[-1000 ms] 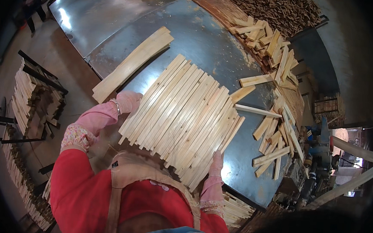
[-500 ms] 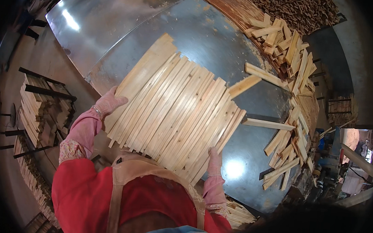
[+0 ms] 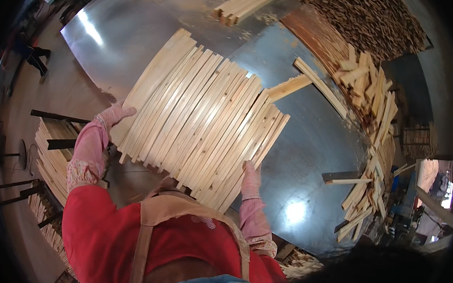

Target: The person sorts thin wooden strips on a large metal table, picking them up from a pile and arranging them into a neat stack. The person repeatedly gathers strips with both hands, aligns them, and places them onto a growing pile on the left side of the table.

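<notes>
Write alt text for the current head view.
A person's gloved left hand and right hand hold a row of pale wooden strips between them at a metal table. Loose wood pieces lie heaped to the right.

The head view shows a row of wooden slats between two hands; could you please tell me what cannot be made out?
Row of wooden slats: head view, underside hidden by its upper faces.
Left hand: head view, fingers partly hidden by the leftmost board.
Right hand: head view, fingers partly hidden by slats.
Pile of small wood pieces: head view, cut off by the top edge.
Distant person: head view, too dark and blurred.
</notes>
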A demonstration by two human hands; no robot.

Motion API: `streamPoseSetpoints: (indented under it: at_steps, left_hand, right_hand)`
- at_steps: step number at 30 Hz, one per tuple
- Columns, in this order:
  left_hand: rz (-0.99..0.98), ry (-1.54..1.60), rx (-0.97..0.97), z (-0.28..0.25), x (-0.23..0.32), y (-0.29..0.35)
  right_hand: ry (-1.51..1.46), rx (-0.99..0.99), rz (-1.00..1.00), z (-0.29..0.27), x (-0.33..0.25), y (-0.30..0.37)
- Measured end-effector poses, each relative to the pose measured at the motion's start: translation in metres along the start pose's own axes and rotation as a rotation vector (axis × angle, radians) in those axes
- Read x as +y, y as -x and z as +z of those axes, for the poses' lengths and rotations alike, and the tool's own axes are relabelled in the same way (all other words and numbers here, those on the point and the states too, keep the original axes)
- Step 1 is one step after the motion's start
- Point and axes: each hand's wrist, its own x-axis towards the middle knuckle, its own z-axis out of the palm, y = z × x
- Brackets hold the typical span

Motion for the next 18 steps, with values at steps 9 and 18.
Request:
streamPoseSetpoints:
  at_steps: [9,18]
  left_hand:
    - [0.009,-0.148,-0.164,-0.106,0.022,-0.050]
    - [0.189,-0.202,-0.060,-0.101,0.013,-0.042]
  right_hand:
    - [0.667,0.156,0.048,0.090,-0.004,0.011]
    - [1.237,0.218,0.001,0.091,-0.010,-0.001]
